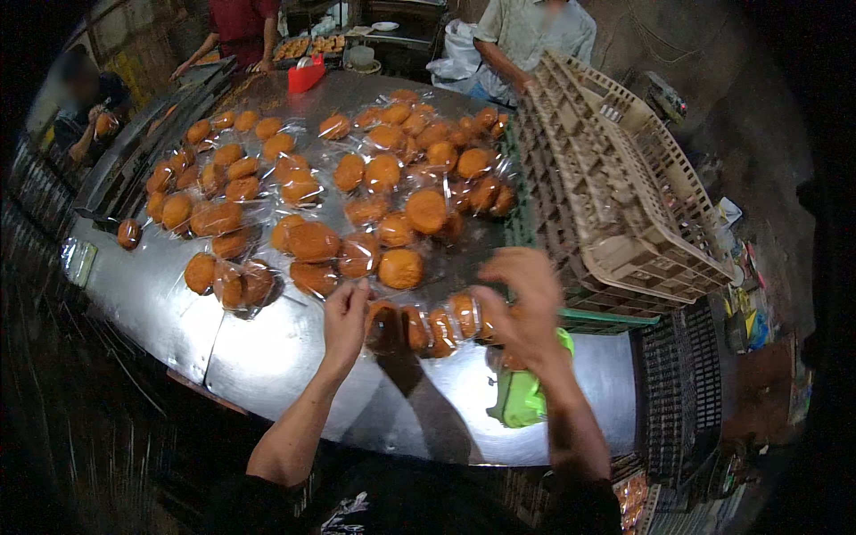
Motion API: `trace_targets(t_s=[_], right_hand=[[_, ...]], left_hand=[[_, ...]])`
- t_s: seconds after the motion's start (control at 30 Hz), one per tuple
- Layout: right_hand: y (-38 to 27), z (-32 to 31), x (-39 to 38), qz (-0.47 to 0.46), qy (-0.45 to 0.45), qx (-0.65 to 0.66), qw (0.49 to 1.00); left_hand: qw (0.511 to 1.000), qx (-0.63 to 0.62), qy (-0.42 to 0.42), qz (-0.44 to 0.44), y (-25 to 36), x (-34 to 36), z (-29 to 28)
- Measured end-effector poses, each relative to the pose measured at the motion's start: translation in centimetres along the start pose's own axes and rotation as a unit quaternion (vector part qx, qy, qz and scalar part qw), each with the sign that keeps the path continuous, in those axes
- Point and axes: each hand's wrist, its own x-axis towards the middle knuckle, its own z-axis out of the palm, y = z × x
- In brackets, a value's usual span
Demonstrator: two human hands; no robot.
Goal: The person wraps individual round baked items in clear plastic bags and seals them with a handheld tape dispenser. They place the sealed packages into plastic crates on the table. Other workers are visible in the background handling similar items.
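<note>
Wrapped buns point(426, 211): spread from mid-counter point(267, 357) toward the far edge; dozens, overlapping, exact count not possible.
Near row point(442, 332): at least four buns, lying between the hands.
Left hand point(346, 325): fingertips drawn together at the row's left end; whether film was gripped, cannot tell.
Right hand point(526, 299): blurred, fingers curved over the row's right end; grip, cannot tell.
Obstruction: stacked crates point(615, 205) hid the counter's far right corner.
Near-right side: one bright green item point(522, 399).
Far edge: one red object point(306, 75).
People: three.
</note>
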Motion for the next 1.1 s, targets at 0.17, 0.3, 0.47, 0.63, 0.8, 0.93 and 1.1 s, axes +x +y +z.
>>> trace_targets(t_s=[0.17,0.3,0.47,0.63,0.8,0.93,1.1], right_hand=[[-3.2,17.8,5.0,0.023,-0.093,0.076,0.993],[-4.2,25.5,6.8,0.036,-0.195,-0.093,0.976],[-3.3,27.4,8.4,0.18,-0.331,-0.026,0.926],[-5.7,16.1,6.1,0.022,-0.167,0.064,0.984],[-7.3,5.2,1.0,0.262,0.007,0.386,0.884],[-8.6,3.6,-3.9,0.372,0.205,0.325,0.845],[-10.0,1.0,-9.5,0.336,0.177,0.37,0.848]], left_hand=[[0.982,0.022,0.117,0.144,1.2,2.5,-7.8],[0.972,-0.016,0.148,0.184,1.8,4.1,-11.4],[0.979,-0.143,0.139,-0.034,2.4,4.2,-10.9],[0.803,-0.54,-0.177,-0.18,5.6,3.7,-8.3],[0.936,-0.089,-0.255,0.225,7.9,1.2,-0.9],[0.931,-0.222,-0.255,0.135,7.7,-2.5,3.6],[0.981,-0.087,-0.168,0.042,6.7,-5.8,8.2]])
